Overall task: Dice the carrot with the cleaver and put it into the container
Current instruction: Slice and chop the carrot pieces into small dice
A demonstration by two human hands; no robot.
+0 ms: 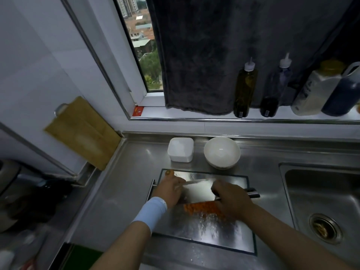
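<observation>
The person's right hand [231, 199] is clenched round the handle of the cleaver [198, 191], which points off toward 3 o'clock. The wide blade stretches across the metal cutting board [224, 236] toward 9 o'clock. The left hand [171, 190], with a pale blue wristband [152, 215] below it, sits on the blade's far end. Whether those fingers press flat or curl over the steel cannot be told from here, as that end of the blade is blurred. Right under the cutting edge lies the diced carrot [202, 208], an orange heap packed tight against the blade near the middle of the board, with scraps trailing off toward 5 o'clock. One carrot end [169, 172] sits alone in the board's 11 o'clock corner.

Up at 11 o'clock, off the board and apart from it, stands the white square container [180, 150] (what is inside it cannot be made out). Just beside it, at 12 o'clock, is a white bowl [222, 152]. The sink [319, 195] lies at 3 o'clock. A wooden board [81, 131] leans on the wall at 10 o'clock, and bottles [245, 88] line the sill at 1 o'clock.
</observation>
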